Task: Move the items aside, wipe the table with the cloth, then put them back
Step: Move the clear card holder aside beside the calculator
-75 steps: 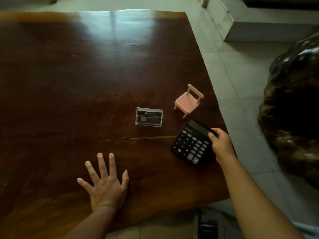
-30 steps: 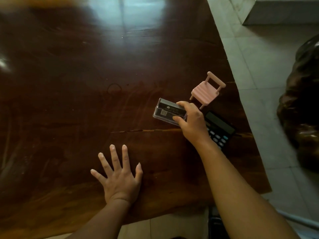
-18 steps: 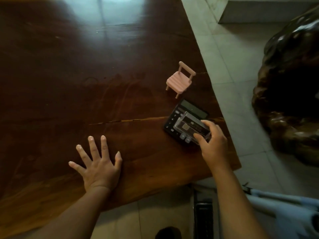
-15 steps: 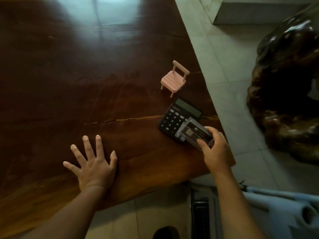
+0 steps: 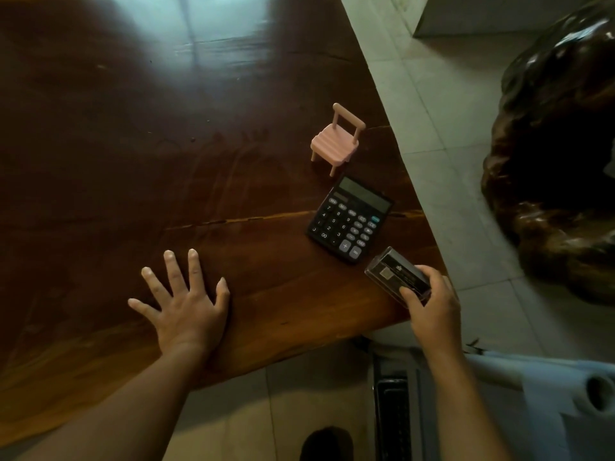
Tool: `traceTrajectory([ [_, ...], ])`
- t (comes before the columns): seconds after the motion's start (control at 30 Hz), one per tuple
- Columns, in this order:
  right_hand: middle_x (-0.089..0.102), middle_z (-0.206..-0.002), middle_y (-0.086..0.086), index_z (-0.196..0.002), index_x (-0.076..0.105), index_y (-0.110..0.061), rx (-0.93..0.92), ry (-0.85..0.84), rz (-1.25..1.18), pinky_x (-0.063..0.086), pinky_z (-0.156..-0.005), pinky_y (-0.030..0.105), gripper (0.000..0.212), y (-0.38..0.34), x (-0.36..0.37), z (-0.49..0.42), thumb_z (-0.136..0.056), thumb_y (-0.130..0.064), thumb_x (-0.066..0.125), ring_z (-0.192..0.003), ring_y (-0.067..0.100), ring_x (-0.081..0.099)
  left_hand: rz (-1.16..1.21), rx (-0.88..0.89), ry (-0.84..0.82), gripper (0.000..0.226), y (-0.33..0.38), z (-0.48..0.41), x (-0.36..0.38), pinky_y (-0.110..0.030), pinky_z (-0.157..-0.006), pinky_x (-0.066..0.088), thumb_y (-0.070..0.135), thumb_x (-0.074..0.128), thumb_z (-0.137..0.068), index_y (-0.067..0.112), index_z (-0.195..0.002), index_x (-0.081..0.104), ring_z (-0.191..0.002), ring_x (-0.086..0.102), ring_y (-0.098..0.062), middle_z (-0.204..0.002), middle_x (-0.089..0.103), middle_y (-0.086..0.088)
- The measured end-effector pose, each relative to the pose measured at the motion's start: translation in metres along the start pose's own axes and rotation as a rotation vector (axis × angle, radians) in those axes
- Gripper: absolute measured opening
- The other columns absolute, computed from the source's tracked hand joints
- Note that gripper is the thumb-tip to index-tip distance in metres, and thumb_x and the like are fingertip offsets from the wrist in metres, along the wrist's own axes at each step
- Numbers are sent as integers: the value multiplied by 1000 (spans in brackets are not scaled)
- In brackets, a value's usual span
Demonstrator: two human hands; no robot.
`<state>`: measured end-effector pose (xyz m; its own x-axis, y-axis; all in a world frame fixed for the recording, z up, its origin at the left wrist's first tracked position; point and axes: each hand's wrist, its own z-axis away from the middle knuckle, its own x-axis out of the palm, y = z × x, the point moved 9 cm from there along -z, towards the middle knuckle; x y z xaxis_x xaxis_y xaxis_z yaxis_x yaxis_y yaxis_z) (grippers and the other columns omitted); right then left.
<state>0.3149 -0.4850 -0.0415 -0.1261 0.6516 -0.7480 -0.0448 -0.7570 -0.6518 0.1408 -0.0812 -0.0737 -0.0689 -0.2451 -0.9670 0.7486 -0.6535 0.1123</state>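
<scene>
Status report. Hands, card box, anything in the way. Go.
Left hand flat on table. Right hand grips card box at corner. Calculator adjacent.

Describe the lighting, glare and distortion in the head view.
Head view: dim overall, with pale window glare on the far table; the calculator and pink toy chair stay sharp; the table's right edge slants with wide-angle distortion; the clear box in the right hand shows faint reflections.

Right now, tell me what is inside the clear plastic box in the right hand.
The clear plastic box holds a dark card stack with a small pale label. The right hand and its fingers cover the near end.
</scene>
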Motion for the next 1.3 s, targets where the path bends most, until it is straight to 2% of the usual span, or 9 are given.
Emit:
traceTrajectory([
  [0.13,50,-131,6,-138,44,-23,15,-23,2,41,-70,15,56,3,0,-2,-88,-17,68,-118,25,53,-2,-4,-9,75,0,0,0,-73,-109,-3,69,13,-91,33,-154,-6,-147,-18,-38,-164,-11,-4],
  [0.33,41,-142,11,-143,34,-28,30,74,46,54,-84,46,67,-15,-9,-6,-86,-34,69,-126,31,47,0,-4,-22,76,0,0,1,-73,-108,-4,70,11,-90,34,-154,-8,-147,-19,-38,-164,-13,-4],
  [0.53,44,-138,8,-135,44,-26,-100,182,79,46,-80,34,52,-89,7,-12,-88,-40,63,-117,22,50,-4,-8,-31,77,-1,0,2,-75,-109,-1,68,10,-89,31,-154,-10,-146,-20,-41,-164,-14,-6],
  [0.87,47,-131,-1,-129,54,-24,-234,-117,47,42,-90,25,44,-194,120,16,-90,-37,67,-120,12,46,19,15,-61,78,1,-2,4,-74,-105,-9,69,6,-88,30,-153,-13,-143,-26,-43,-162,-20,-8],
  [1.03,48,-131,-2,-131,51,-28,-222,-217,118,39,-81,20,43,-214,122,59,-92,-45,61,-116,9,46,106,59,-278,79,-2,2,-7,-73,-106,-12,75,9,-88,36,-150,-20,-140,-34,-40,-158,-33,-2],
  [1.1,49,-132,-2,-133,49,-29,-204,-256,141,40,-78,21,46,-222,114,72,-92,-50,58,-114,8,46,161,57,-425,82,-9,-4,-22,-70,-111,-2,79,19,-87,39,-153,-9,-146,-23,-37,-162,-23,3],
  [1.17,49,-134,-3,-136,47,-29,-205,-281,161,45,-83,25,51,-237,99,89,-92,-51,58,-118,11,49,244,73,-531,85,-19,-7,-56,-63,-115,17,76,35,-87,36,-155,3,-150,2,-34,-165,-1,0],
  [1.23,51,-135,-3,-139,46,-27,-234,-286,185,48,-89,30,54,-258,80,103,-92,-49,60,-120,14,51,283,150,-471,87,-24,-7,-104,-54,-110,36,63,54,-88,30,-155,9,-143,30,-32,-161,22,-5],
  [1.3,54,-132,-3,-137,48,-25,-283,-293,219,49,-89,30,52,-282,59,115,-92,-45,62,-119,15,53,240,258,-259,82,-27,0,-159,-49,-102,46,46,65,-88,27,-154,20,-132,46,-28,-151,41,-5],
])
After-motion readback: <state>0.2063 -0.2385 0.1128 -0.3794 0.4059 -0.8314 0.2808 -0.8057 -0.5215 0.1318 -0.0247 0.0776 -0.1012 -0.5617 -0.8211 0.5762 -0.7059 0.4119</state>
